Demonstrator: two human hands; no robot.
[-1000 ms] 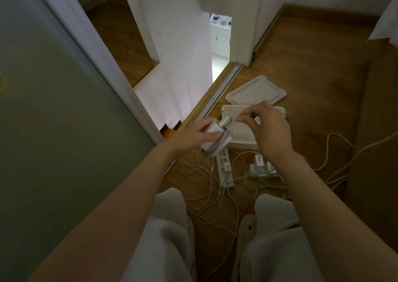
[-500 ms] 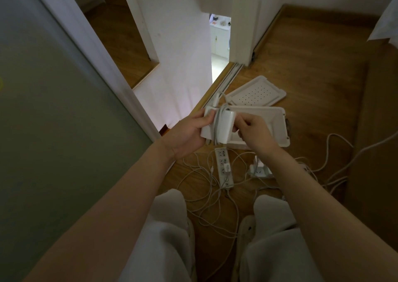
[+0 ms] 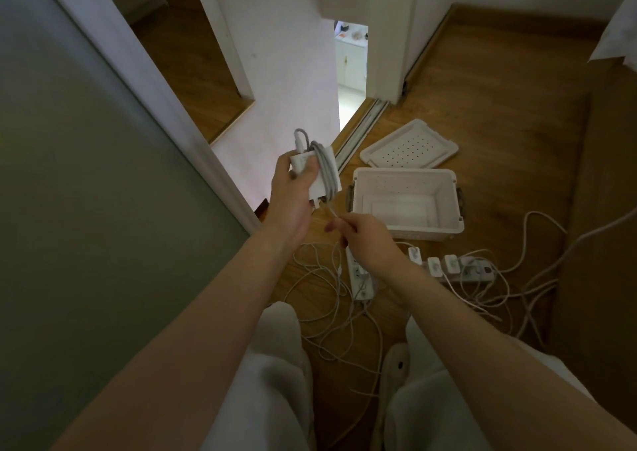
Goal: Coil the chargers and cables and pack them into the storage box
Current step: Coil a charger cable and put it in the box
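Left hand: the left hand is closed round a white charger and holds it up off the floor, seemingly so the brick serves as a core for winding.
Cable: the cable lies in several turns around the charger, with a short tail dropping toward five o'clock.
Right hand: the right hand, at five o'clock of the charger, has its fingers curled in and pinches that tail, apparently keeping it taut for the next turn.
Storage box: the white storage box sits open on the wooden floor at four o'clock of the charger, close enough to drop things in; only a pale bottom shows inside.
Lid: the perforated lid lies flat at twelve o'clock of the box.
Left to do: at six o'clock of the box, power strips and loose cables sprawl uncoiled; most of the job looks unfinished.
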